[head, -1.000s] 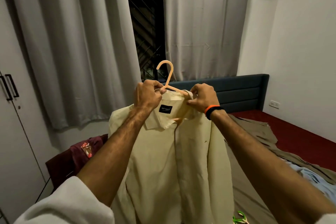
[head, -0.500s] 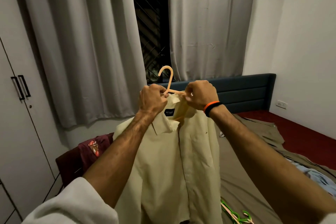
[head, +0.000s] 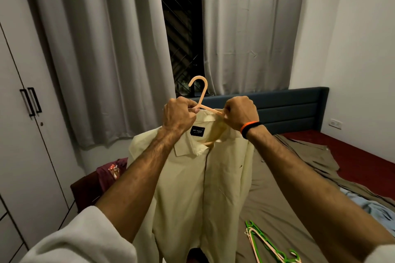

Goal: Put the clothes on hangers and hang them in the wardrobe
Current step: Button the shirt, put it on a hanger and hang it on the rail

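Beside shirt [head: 205,177], spare hangers [head: 269,245] on bed [head: 277,198]

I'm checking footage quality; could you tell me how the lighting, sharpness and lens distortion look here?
Head view: dim, warm indoor light; the window is black. The shirt, hanger and both hands are sharp. Wide-angle bending bows the wardrobe edges.

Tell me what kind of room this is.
Most likely a bedroom: a bed with a padded headboard, a wardrobe with closed doors on the left, and grey curtains over a window. Spare hangers lie on the bed.
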